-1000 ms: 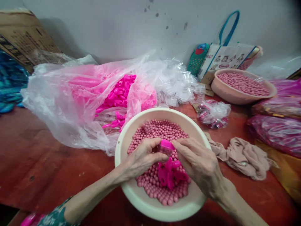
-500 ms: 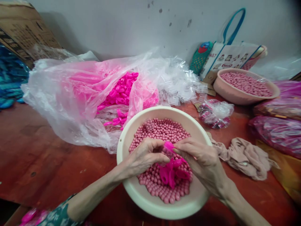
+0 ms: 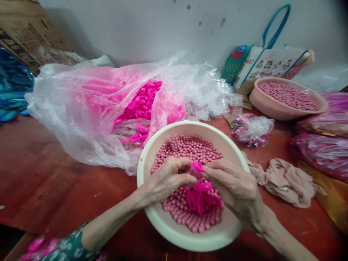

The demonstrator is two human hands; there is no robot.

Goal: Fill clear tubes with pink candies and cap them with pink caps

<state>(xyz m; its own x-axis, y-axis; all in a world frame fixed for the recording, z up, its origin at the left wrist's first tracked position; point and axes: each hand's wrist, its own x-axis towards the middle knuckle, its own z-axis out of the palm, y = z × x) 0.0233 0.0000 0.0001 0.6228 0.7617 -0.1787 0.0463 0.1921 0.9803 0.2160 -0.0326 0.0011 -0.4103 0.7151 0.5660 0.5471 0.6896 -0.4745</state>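
Over a cream basin (image 3: 190,245) of round pink beads (image 3: 194,222), my two hands meet around one small piece. My left hand (image 3: 170,177) pinches a small clear plastic container between thumb and fingers; most of it is hidden. On its top sits a bright pink plastic cap (image 3: 197,167), which the fingertips of my right hand (image 3: 235,185) grip from the right side. Several loose bright pink plastic caps (image 3: 199,199) lie on the beads just below my hands.
Behind the basin, a translucent bag (image 3: 70,134) spills pink pieces (image 3: 146,99) beside a heap of clear plastic containers (image 3: 208,94). At right are a second bead basin (image 3: 268,105), a crumpled cloth (image 3: 289,183) and purple wrapped packs (image 3: 323,154). A cardboard box (image 3: 35,30) stands far left.
The view has shifted slightly, so the basin and background sit a little further right. Both hands keep hold of the capped piece; the pink cap is tilted a bit differently.
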